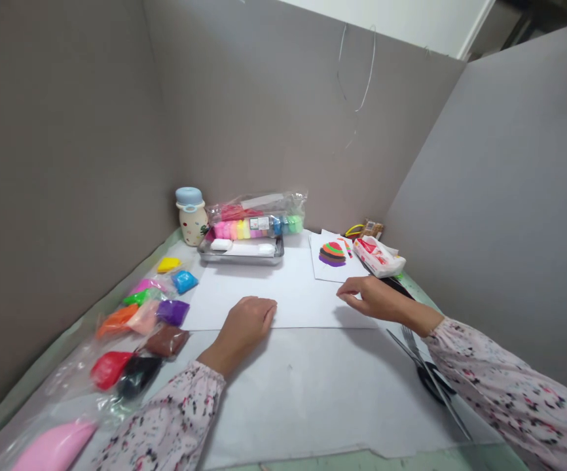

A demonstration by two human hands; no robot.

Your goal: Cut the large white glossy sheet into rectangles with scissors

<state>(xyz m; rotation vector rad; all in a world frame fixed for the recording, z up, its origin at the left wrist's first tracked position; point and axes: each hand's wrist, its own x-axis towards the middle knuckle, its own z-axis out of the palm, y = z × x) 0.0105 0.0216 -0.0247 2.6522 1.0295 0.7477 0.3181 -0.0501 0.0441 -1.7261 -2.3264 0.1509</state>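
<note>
A blank white sheet of paper point(288, 288) lies on the table. My left hand point(245, 322) is over its lower left part, back up, fingers folded loosely and nothing visible in them. Over the right part is my right hand point(368, 296), fingers bent and thumb a little apart, holding nothing. Just beyond the right hand lies a card with a striped drawing point(333, 254) in red, green, orange, brown and purple. Below my right wrist are a fork point(410, 337) and scissors with black handles point(428, 376), partly covered by the sleeve.
Several bags of coloured clay, among them a blue one point(185, 281) and a red one point(110, 369), line the left side. At the back stand a lidded bottle point(193, 219), a metal tray point(241, 258) and a pack of pastel clay point(258, 226). Tissues point(379, 256) lie right; grey panels enclose the table.
</note>
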